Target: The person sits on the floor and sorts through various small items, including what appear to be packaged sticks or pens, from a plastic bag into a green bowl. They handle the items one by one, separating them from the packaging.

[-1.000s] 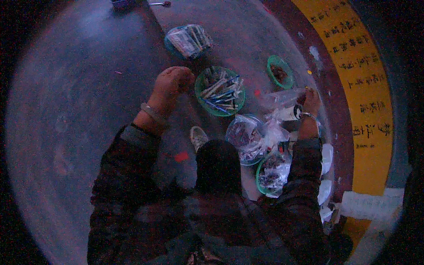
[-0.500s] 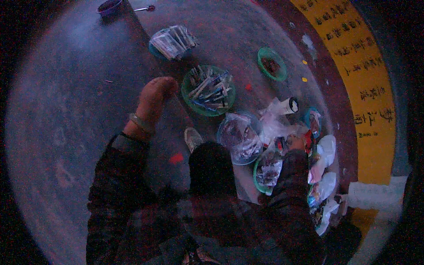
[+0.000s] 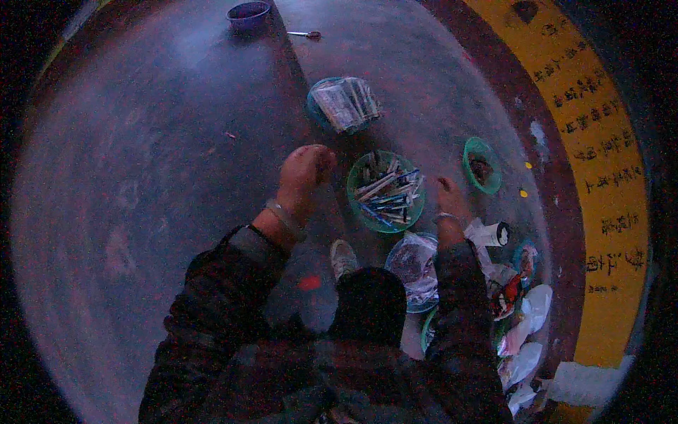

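Observation:
A green basket (image 3: 355, 210) filled with thin stick-like pieces, perhaps pens, sits on the ground ahead of me. My left hand (image 3: 305, 175) hovers to its left, closed, its fingers curled; what they hold is hidden. On the basket's right side is my right hand (image 3: 453, 201), with fingers drawn together toward the rim. Dim light keeps me from seeing anything in it. Just beyond, a teal basket (image 3: 313, 111) carries clear-wrapped flat packs (image 3: 347, 104). Below my right forearm lies a round basin (image 3: 418, 309) with a plastic-wrapped bundle (image 3: 417, 265) in it.
A smaller green basket (image 3: 474, 150) with dark contents stands at right. Near it are a white roll (image 3: 493, 234) and several plastic bags (image 3: 538, 311). A purple basin (image 3: 247, 18) and a brush-like tool (image 3: 305, 34) lie far off. A yellow lettered strip (image 3: 597, 162) borders the right.
My right hand has left the bags at the right and come up beside the basket of sticks. My left hand stays closed at that basket's left. The whole view has shifted.

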Demonstrator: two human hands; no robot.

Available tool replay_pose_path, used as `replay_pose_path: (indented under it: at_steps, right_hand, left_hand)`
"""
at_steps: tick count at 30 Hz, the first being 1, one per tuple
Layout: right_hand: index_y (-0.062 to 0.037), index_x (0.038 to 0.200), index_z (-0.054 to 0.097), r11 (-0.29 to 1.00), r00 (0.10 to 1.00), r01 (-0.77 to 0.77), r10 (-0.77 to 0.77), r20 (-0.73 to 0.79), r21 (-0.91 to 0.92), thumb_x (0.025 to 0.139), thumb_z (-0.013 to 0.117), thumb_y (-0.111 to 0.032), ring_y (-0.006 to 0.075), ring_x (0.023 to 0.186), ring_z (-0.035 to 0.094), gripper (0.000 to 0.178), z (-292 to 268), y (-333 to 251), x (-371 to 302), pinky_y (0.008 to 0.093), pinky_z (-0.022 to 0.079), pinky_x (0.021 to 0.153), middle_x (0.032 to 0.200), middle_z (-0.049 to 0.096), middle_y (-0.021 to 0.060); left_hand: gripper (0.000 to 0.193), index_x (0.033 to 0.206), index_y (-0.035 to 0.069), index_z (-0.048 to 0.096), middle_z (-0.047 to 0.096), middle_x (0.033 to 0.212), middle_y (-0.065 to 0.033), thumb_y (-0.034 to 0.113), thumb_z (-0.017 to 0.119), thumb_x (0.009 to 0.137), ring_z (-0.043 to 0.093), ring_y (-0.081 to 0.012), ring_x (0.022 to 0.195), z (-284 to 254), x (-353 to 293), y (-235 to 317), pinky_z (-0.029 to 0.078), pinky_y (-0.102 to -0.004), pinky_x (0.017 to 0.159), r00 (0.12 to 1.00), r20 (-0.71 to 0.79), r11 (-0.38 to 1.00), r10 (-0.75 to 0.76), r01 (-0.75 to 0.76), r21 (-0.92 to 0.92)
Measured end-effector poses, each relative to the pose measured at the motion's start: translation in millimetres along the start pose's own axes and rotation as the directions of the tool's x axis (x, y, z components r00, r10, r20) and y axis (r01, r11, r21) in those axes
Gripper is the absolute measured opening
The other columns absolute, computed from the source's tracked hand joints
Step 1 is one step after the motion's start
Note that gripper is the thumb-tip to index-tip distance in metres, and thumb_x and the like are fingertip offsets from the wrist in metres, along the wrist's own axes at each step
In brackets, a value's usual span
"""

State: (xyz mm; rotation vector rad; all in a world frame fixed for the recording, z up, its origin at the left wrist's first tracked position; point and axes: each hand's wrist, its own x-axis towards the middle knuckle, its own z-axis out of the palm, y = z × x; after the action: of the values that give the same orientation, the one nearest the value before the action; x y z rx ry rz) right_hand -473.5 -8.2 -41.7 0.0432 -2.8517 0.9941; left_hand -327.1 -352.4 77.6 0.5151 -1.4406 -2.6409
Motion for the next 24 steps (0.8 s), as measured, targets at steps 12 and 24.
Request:
replay_pose_path:
  at_steps: [12, 24]
  right_hand:
    - [-0.0057, 0.099, 0.057, 0.381, 0.671, 0.741, -0.415, 0.614, -0.553, 0.078, 0.043, -0.017, 0.0311, 0.118, 0.032, 0.028, 170.4, -115.0, -76.5, 0.0481, 0.023, 0.096, 0.122, 0.043, 0.0137]
    - [-0.0089, 0.109, 0.05, 0.522, 0.753, 0.651, -0.349, 0.558, -0.552, 0.079, 0.043, -0.02, 0.0255, 0.112, 0.038, 0.033, 148.4, -84.2, -60.9, 0.0461, 0.027, 0.091, 0.121, 0.042, 0.0133]
  left_hand:
    - [0.021, 0.087, 0.004, 0.054, 0.058, 0.084, -0.0059, 0.023, 0.05, 0.081, 0.054, -0.0144, 0.073, 7.9, 2.5, 11.6, 0.043, -0.0256, 0.063, 0.999, -0.038, 0.993, 0.016, -0.021, -0.116]
    - [0.023, 0.085, 0.004, 0.056, 0.057, 0.079, -0.0043, 0.025, 0.048, 0.081, 0.052, -0.0126, 0.07, -2.0, 15.5, 14.6, 0.04, -0.0249, 0.059, 0.999, -0.002, 0.997, 0.041, -0.041, -0.068]
